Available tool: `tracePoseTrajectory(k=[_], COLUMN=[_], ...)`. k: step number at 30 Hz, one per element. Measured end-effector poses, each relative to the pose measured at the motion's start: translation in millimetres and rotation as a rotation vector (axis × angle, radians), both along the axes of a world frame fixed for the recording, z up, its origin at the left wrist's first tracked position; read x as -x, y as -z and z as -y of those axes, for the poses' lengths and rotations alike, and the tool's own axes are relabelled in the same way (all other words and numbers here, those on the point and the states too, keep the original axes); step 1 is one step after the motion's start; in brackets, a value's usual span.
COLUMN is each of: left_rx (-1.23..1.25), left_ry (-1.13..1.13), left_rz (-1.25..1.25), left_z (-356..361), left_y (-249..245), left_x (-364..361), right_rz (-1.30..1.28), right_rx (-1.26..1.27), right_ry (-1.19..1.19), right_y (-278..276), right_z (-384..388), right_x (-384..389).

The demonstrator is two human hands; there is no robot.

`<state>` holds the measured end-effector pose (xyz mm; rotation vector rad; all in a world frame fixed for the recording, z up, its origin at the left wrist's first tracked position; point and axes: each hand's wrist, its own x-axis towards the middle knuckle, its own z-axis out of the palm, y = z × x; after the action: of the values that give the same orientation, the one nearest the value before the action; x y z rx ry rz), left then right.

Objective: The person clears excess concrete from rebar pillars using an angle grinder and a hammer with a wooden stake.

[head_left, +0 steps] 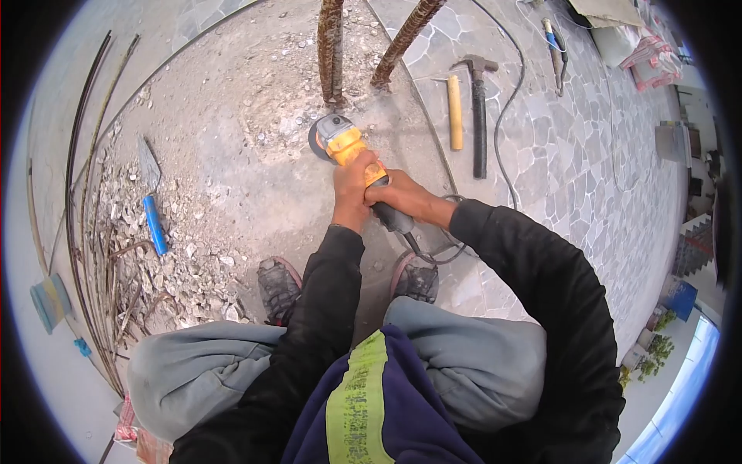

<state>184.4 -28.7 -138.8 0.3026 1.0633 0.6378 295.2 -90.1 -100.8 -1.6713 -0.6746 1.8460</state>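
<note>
We've got the yellow-and-dark-grey angle grinder (347, 142) by the rusty ribbed steel bars (330, 58), left hand (352, 185) & right hand (408, 195) w/ fingers closed round it. For max ctrl, we want firm wrists, light pressure, thin round disc (316, 141) square (no twisting).

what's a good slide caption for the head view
Left hand and right hand on a yellow angle grinder near the foot of rusty bars, broken rubble off to the left.
</note>
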Motion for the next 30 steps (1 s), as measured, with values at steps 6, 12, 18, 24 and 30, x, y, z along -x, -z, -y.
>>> tracePoseTrajectory(k=[6,12,18,24,30], left_rx=[0.013,-0.006,-0.030,-0.005,-0.016], left_ry=[0.038,0.124,0.141,0.114,0.045], left_rz=[-0.014,-0.033,-0.039,-0.006,0.060], left_z=[-20,-33,-36,-39,-18], left_y=[0,-2,-2,-1,-5], left_x=[23,29,29,29,21], right_rz=[-0.152,-0.193,-0.215,-0.177,-0.031], right_rx=[-0.037,-0.071,-0.050,0.021,-0.147], right_ry=[0.066,0.129,0.137,0.127,0.075], right_y=[-6,-3,-7,-20,5], right_z=[-13,-18,-20,-27,-15], right_x=[22,33,30,30,22])
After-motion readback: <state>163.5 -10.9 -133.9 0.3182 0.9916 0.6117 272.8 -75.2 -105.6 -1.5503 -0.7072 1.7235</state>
